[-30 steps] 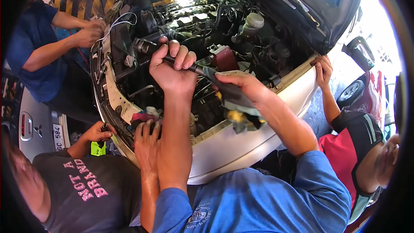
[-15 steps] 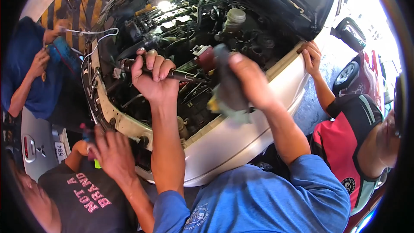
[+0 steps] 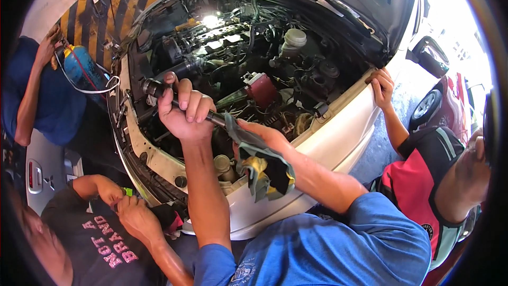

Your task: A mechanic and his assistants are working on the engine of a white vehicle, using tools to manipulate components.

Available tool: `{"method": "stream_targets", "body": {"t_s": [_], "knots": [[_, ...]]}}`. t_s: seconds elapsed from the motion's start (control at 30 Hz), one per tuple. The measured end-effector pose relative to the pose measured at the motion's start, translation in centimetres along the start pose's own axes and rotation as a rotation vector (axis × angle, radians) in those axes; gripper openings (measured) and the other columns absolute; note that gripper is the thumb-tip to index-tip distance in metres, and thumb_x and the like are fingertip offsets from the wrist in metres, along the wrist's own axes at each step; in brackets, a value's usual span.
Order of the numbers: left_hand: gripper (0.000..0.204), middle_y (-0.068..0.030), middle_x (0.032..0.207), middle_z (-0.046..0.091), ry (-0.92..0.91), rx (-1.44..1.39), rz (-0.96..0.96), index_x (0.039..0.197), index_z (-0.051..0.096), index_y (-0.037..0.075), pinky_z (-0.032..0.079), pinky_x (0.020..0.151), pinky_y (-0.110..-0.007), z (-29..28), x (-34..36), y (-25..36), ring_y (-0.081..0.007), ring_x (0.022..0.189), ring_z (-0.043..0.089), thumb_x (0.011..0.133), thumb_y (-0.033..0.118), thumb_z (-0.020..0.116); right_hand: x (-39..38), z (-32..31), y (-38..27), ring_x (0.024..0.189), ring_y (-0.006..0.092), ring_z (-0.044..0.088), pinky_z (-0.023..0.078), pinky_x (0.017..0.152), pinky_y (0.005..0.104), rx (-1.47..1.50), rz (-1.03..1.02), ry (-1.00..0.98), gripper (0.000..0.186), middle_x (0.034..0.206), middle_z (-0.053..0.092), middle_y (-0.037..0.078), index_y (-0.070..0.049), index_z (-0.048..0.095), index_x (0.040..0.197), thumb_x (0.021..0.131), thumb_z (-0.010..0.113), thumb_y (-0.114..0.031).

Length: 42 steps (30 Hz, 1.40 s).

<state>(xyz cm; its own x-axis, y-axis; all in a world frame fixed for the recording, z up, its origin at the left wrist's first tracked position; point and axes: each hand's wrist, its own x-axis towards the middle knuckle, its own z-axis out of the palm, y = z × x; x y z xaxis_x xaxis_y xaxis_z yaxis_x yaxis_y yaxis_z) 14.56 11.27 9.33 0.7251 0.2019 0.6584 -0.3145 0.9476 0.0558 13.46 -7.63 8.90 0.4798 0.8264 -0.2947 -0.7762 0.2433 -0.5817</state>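
Observation:
My left hand [image 3: 188, 107] is closed around a dark metal rod [image 3: 214, 118] with a thicker round end [image 3: 153, 88], palm up, above the front of a car's engine bay. My right hand [image 3: 267, 136] grips a grey-green rag [image 3: 253, 153] with a yellow patch and a black part. The rag covers the rod's right end, so that tip is hidden. Loose folds of the rag hang over the pale car's edge.
A work lamp [image 3: 210, 20] glows over the engine [image 3: 211, 37] under the raised hood [image 3: 365, 0]. One person's hand [image 3: 381, 82] rests on the right fender. At left, a person holds a blue cylinder [image 3: 84, 69]; another's hands [image 3: 135, 212] are low left.
My right hand has brought the rag left and down onto the rod's end; they were apart before. The left-hand co-worker's hand has risen, and the lower-left person's hands have come together.

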Motion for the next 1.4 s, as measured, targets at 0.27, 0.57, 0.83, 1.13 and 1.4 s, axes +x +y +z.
{"method": "stream_targets", "body": {"t_s": [0.27, 0.57, 0.83, 1.13, 1.4], "knots": [[0.011, -0.0006, 0.062, 0.039, 0.127, 0.063, -0.038, 0.098, 0.052, 0.006, 0.033, 0.042, -0.025, 0.0, 0.1, -0.3, -0.0094, 0.041, 0.033, 0.094, 0.015, 0.047, 1.0, -0.5, -0.2, 0.060, 0.0060, 0.053, 0.042, 0.053, 0.0250, -0.319, -0.331, 0.085, 0.024, 0.078, 0.061, -0.004, -0.007, 0.063, 0.091, 0.098, 0.052, -0.027], [0.026, 0.0022, 0.059, 0.031, 0.804, -0.054, -0.008, 0.068, 0.036, 0.010, 0.034, 0.050, -0.025, -1.9, 0.2, 0.2, -0.0098, 0.045, 0.030, 0.090, 0.008, 0.049, 1.5, -0.4, -5.1, 0.065, 0.0362, 0.057, 0.047, 0.055, 0.0418, -2.039, -1.275, 0.109, 0.019, 0.073, 0.054, 0.014, -0.004, 0.053, 0.080, 0.085, 0.066, -0.017], [0.019, -0.0025, 0.062, 0.041, 0.669, -0.481, 0.039, 0.073, 0.041, 0.006, 0.046, 0.056, -0.027, -3.1, -0.5, 0.9, -0.0116, 0.051, 0.042, 0.090, 0.008, 0.047, 1.7, -3.2, -6.5, 0.077, 0.0120, 0.058, 0.049, 0.070, 0.0291, -1.217, -0.654, 0.153, 0.027, 0.090, 0.064, 0.010, 0.002, 0.059, 0.106, 0.093, 0.061, -0.022], [0.021, -0.0087, 0.078, 0.055, 0.949, 0.211, 0.024, 0.082, 0.048, 0.003, 0.050, 0.079, -0.037, -0.2, 0.0, -2.2, -0.0217, 0.077, 0.057, 0.094, 0.020, 0.048, 5.9, 1.1, -5.0, 0.092, 0.0178, 0.064, 0.049, 0.083, 0.0299, -1.204, -1.134, -0.197, 0.061, 0.106, 0.066, 0.013, 0.000, 0.056, 0.119, 0.071, 0.084, -0.025], [0.048, -0.0118, 0.107, 0.061, 0.864, 0.129, -0.286, 0.106, 0.055, 0.005, 0.044, 0.095, -0.044, 1.2, 0.4, -4.3, -0.0282, 0.102, 0.058, 0.089, 0.050, 0.047, 5.9, 2.4, -7.9, 0.061, 0.0081, 0.057, 0.047, 0.057, 0.0258, -1.177, -1.048, 0.051, 0.019, 0.066, 0.063, 0.005, 0.000, 0.064, 0.082, 0.077, 0.074, -0.015]]}}
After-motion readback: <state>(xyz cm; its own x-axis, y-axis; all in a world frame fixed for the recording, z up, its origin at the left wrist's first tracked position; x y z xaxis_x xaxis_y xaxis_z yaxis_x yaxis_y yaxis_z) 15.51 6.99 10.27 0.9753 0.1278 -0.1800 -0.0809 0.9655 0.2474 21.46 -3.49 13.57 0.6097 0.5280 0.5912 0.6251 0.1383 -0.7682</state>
